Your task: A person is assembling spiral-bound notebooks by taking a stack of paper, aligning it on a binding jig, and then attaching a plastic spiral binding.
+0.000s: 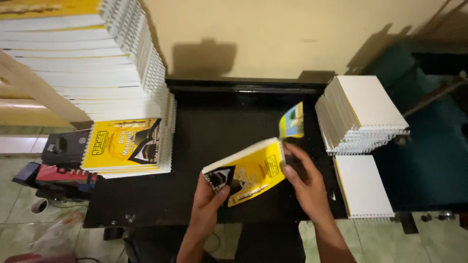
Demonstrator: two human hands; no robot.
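Currently a yellow booklet (pixel 248 170) is held above the black table (pixel 146 204), its long axis running from lower left to upper right. The left hand (pixel 209 197) is closed on the lower-left corner; the right hand (pixel 304 182) is closed on the right edge, where a cover flap (pixel 291 121) is lifted. Stacks (pixel 360 117) lie just right.

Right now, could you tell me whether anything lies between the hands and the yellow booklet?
No: the left hand grips the yellow booklet at its near corner, and the right hand touches its right edge, where a cover lifts up.
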